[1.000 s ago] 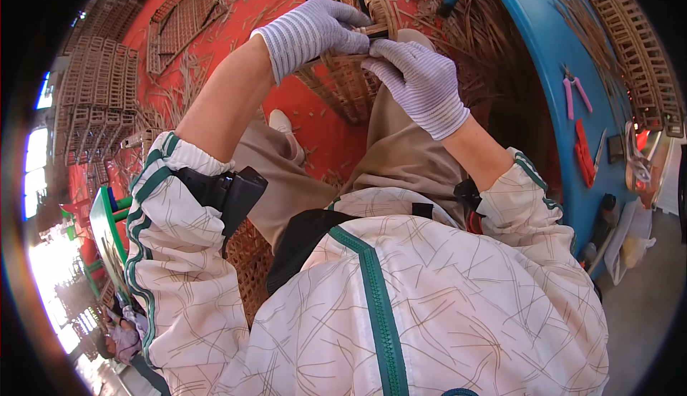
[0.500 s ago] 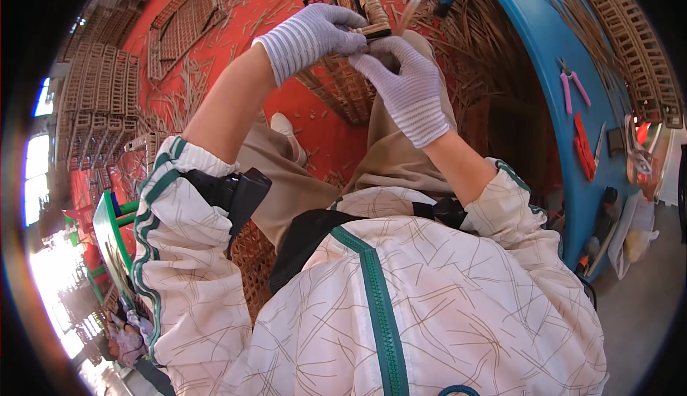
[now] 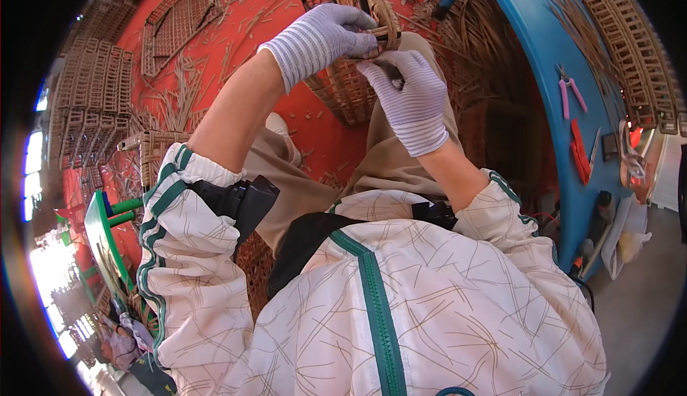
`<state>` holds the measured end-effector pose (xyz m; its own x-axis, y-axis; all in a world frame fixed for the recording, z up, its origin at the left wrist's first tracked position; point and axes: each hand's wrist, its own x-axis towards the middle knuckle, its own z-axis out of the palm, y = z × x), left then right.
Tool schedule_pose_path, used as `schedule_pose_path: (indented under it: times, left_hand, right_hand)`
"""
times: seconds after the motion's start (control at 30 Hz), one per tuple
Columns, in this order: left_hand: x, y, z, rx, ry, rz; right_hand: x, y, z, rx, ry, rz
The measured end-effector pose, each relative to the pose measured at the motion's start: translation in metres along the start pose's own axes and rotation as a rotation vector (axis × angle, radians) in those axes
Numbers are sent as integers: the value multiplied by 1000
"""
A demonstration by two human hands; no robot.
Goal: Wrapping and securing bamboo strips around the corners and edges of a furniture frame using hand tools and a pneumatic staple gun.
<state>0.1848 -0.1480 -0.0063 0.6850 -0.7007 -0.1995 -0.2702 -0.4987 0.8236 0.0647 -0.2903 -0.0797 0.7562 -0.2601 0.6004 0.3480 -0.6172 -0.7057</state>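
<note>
A brown woven basket (image 3: 348,90) stands in front of my knees, its curved, strip-wrapped handle (image 3: 387,11) rising at the top. My left hand (image 3: 322,42), in a white striped knit glove, is closed on the lower end of this handle, thumb and fingers pinching it. Just below and to the right, my gloved right hand (image 3: 413,99) has its thumb and forefinger pressed together close to the left fingertips. What sits in that pinch is too small and covered to make out. Part of the basket's upper edge is hidden behind my left hand.
On the right, a blue table (image 3: 526,35) holds pink-handled pliers (image 3: 572,92), a red-handled tool (image 3: 580,151) and loose strips. A heap of brown strips (image 3: 479,35) lies beside it. Stacked woven frames (image 3: 93,81) stand left; scraps litter the red floor (image 3: 279,10).
The handle has shifted slightly right, and a loose strip that arced near my right hand now curves along the handle. My right hand has dropped a little, drawing slightly away from the left.
</note>
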Motion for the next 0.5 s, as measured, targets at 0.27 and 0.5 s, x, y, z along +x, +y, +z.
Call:
schedule_pose_path:
  times: [0.27,0.5]
  left_hand:
    - [-3,4,-3,-31,-8,-34]
    - [-9,7,-2,-75,-14,-38]
  right_hand:
    - [10,-12,-3,-64,45,2]
    - [17,-25,-4,12,-53,220]
